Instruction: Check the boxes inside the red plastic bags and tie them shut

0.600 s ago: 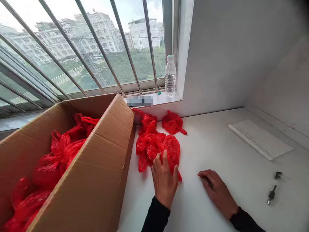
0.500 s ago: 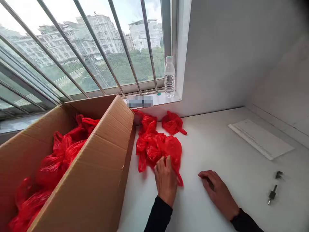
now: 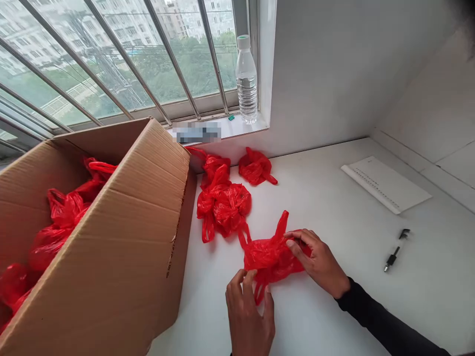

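A red plastic bag (image 3: 263, 254), crumpled and with its loop handles sticking out, lies on the white tabletop between my hands. My right hand (image 3: 322, 259) has its thumb and fingers on the bag's right side, gripping the film. At the bag's near edge is my left hand (image 3: 250, 311), fingers bent and thumb held apart; one handle hangs in the gap between them. Farther back, a heap of knotted red bags (image 3: 230, 205) sits against the cardboard box, and a single red bag (image 3: 255, 166) rests near the wall.
The tall cardboard box (image 3: 122, 237) on the left holds several red bags (image 3: 65, 212). A water bottle (image 3: 247, 84) stands on the windowsill (image 3: 237, 129) by metal bars. On the right lie a white notepad (image 3: 386, 185) and a pen (image 3: 392, 258) with its cap (image 3: 404, 233).
One red bag has come off the heap toward me. My left hand has drawn back nearer, and my right hand has moved left onto the bag. The view has tilted down.
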The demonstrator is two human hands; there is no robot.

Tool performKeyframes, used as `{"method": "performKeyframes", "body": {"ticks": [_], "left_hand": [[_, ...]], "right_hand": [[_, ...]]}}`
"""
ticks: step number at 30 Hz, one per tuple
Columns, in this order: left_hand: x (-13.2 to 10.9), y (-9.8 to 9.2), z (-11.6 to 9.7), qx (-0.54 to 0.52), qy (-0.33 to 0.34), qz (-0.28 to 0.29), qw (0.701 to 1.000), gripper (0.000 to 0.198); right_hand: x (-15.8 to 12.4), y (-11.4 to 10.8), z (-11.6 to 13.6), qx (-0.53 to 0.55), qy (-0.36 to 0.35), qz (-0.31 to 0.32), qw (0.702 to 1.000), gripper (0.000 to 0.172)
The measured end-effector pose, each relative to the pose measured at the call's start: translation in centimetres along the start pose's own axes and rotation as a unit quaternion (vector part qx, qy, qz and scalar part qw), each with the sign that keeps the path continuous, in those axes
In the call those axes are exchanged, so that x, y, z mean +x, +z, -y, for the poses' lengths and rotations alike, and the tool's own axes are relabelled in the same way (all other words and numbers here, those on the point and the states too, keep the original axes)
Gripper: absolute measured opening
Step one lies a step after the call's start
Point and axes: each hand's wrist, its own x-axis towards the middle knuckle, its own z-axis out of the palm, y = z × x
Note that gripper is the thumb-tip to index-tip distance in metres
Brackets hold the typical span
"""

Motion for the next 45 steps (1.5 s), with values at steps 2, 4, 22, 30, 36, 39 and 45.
{"method": "performKeyframes", "body": {"ticks": [2, 4, 22, 30, 36, 39, 45], "left_hand": [[-1.2, 0.2, 0.4, 0.011, -0.028, 0.006, 1.0, 0.034], [-1.8, 0.2, 0.7, 0.003, -0.02, 0.023, 1.0, 0.02], [5.1, -0.9, 0.6, -0.119, -0.051, -0.029, 0.991, 0.011], [5.5, -1.3, -1.1, -0.177, 0.003, 0.01, 0.984, 0.04], [5.6, -1.9, -0.6, -0.219, -0.035, -0.001, 0.975, 0.025], [5.3, -3.0, 0.2, -0.248, -0.116, -0.025, 0.961, 0.019], [5.7, -4.5, -1.2, -0.287, -0.157, -0.049, 0.944, 0.018]], "right_hand": [[0.3, 0.0, -0.1, -0.024, 0.009, -0.011, 1.0, 0.034], [0.7, 0.0, -0.2, -0.05, 0.013, -0.012, 0.999, 0.035], [-0.9, -3.5, 0.1, -0.121, -0.031, 0.086, 0.989, 0.018], [-1.4, -2.8, 1.1, -0.146, -0.089, 0.068, 0.983, 0.034], [-1.1, -2.8, 1.4, -0.1, -0.041, 0.064, 0.992, 0.017], [-1.6, -4.1, 0.9, -0.045, 0.05, 0.009, 0.998, 0.026], [-2.1, -4.2, 1.6, 0.006, 0.052, -0.006, 0.999, 0.033]]}}
